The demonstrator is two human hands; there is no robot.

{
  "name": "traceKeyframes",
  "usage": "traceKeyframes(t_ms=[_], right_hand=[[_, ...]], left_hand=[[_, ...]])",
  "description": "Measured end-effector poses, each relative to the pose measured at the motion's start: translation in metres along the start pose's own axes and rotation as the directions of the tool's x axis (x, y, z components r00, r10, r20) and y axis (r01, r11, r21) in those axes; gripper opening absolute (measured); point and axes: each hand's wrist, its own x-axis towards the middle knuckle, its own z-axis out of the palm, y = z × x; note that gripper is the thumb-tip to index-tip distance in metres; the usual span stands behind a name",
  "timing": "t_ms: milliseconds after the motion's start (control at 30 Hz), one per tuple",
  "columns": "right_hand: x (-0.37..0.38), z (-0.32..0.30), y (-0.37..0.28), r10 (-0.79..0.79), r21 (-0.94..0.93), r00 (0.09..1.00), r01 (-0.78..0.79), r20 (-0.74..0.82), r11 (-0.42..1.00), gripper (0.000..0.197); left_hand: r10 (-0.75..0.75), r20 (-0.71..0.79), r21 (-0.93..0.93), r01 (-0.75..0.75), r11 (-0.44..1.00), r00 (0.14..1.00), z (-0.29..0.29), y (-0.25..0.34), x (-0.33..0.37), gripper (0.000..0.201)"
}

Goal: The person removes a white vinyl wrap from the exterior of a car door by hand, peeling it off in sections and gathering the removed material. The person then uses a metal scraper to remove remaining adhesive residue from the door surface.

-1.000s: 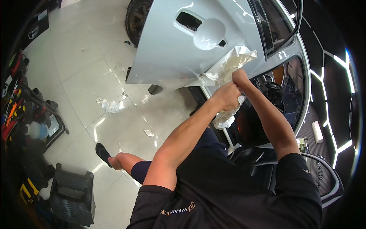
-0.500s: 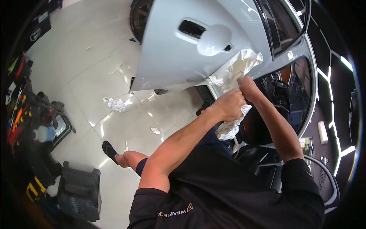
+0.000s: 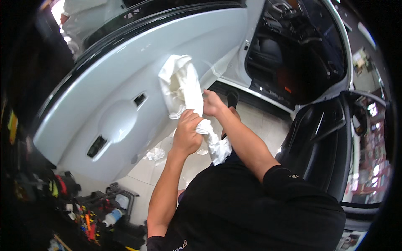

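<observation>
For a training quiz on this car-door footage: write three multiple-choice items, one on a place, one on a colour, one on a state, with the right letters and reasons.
1. Where is the crumpled sheet?
A. Against the outer panel of the open car door
B. On the floor tiles
C. Inside the cabin

2. What colour is the person's shirt?
A. White
B. Black
C. Red

3. How do the hands stand to the sheet?
A. Both off it
B. Only one on it
C. Both gripping it

Answers:
1 A: the sheet hangs against the pale door panel.
2 B: sleeves and torso are black.
3 C: the left hand is clenched round the sheet's lower part, and the right hand pinches its edge.
</observation>
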Motion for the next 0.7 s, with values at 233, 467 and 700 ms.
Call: traceKeyframes(t_ms=[233,467,700], right_hand=[[0.011,0.075,-0.019,-0.151,0.129,0.988,0.151,-0.006,0.98,0.054],[-0.031,0.089,-0.005,-0.221,0.213,0.969,0.194,0.113,0.958,0.053],[-0.065,0.1,0.016,-0.264,0.232,0.961,0.238,0.088,0.943,0.049]], left_hand=[[-0.03,0.077,0.122,0.02,0.992,0.997,0.006,0.006,0.01,0.008],[0.006,-0.063,0.078,-0.001,0.997,0.998,0.013,0.008,0.006,0.01],[0.061,-0.156,-0.038,-0.068,0.997,0.986,0.009,0.019,-0.012,0.009]])
